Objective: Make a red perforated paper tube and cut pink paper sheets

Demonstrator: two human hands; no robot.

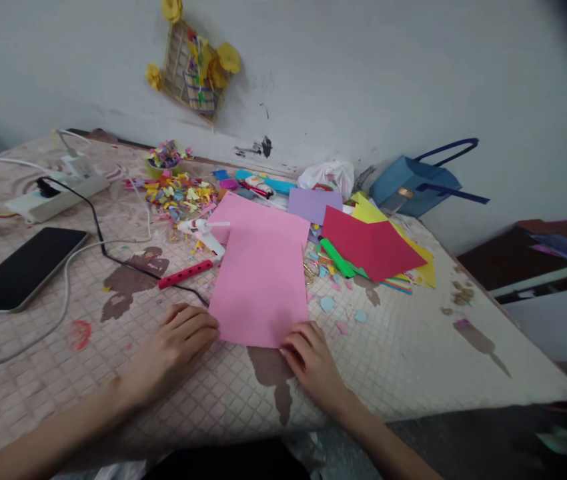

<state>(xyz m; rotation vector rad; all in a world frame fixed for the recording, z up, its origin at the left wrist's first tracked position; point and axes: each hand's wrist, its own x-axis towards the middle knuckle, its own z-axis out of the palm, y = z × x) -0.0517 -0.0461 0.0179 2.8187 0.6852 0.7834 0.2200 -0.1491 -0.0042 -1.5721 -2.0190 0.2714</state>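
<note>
A sheet of pink paper [266, 287] lies in front of me, its far part over another pink piece [263, 217]. My left hand [183, 340] has its curled fingers on the sheet's near left corner. At the near right corner, my right hand [311, 353] pinches the edge between thumb and fingers. Left of the paper rests a white hot glue gun [206, 233] beside a red stick with dark holes [186, 273]. Right of it are scissors [309, 272], partly hidden, and a green tube-like item [336, 259].
Paper scraps [181, 193] are heaped at the back left. A phone [23, 270] and a power strip [58, 197] with cables are at left. Red paper [371, 243], purple paper [316, 205] and a blue bag [413, 187] are at right. The table's right edge [513, 327] slopes away.
</note>
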